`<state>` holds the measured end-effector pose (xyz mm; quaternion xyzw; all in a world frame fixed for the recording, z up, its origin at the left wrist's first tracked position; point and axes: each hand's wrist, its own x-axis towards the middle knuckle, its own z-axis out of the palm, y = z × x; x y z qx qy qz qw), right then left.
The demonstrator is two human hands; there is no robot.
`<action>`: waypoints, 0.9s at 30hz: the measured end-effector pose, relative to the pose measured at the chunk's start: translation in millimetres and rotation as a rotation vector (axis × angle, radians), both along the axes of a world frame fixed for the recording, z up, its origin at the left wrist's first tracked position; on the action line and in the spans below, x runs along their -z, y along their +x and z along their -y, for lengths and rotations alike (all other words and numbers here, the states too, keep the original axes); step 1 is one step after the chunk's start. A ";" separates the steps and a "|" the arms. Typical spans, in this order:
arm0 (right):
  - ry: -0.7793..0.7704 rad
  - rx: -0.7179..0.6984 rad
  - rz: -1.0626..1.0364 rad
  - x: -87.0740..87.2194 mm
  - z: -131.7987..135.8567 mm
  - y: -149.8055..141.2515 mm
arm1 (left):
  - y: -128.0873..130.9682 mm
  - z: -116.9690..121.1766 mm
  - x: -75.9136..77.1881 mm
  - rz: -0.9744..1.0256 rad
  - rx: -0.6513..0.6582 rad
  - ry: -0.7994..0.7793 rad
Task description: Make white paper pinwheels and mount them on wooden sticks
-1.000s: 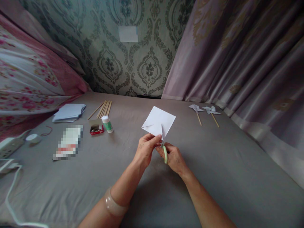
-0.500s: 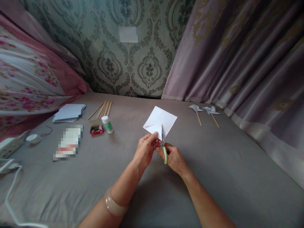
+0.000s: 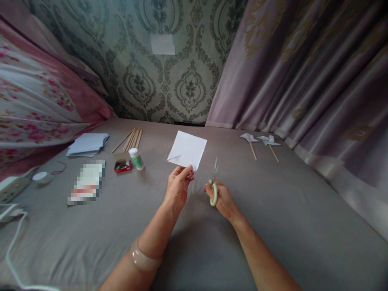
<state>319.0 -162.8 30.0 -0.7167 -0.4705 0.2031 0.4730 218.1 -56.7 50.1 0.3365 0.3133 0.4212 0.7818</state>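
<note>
My left hand (image 3: 178, 184) pinches the lower edge of a square sheet of white paper (image 3: 189, 147), held up above the grey cloth. Slits show near the paper's left corner and by its lower right corner. To the right, my right hand (image 3: 222, 198) is closed round scissors (image 3: 214, 194) with pale green handles. Their blades point up and away from me, apart from the paper. On the far right lie two white paper pinwheels (image 3: 249, 138) on wooden sticks.
Left of my hands stand a white-capped bottle with a green label (image 3: 137, 159) and an open red box of small items (image 3: 123, 165). Behind them lie several wooden sticks (image 3: 132, 140) and stacked white paper (image 3: 87, 144). A power strip (image 3: 13, 188) with a white cable sits at the left edge.
The paper has moved left with my left hand and turned a little. The scissors have come out of the paper's cut and are now separate from it.
</note>
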 end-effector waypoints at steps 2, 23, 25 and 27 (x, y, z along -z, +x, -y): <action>0.049 0.132 -0.017 -2.5 0.3 6.2 | -0.2 -0.9 2.9 -0.079 -0.009 0.058; 0.211 0.371 -0.325 -9.7 1.7 28.0 | -1.2 7.1 9.1 -0.482 0.136 0.519; 0.228 0.342 -0.309 -10.6 1.9 27.5 | -0.8 7.3 8.6 -0.480 0.124 0.507; 0.230 0.319 -0.303 -10.7 2.0 27.0 | -0.2 7.4 7.3 -0.460 0.097 0.476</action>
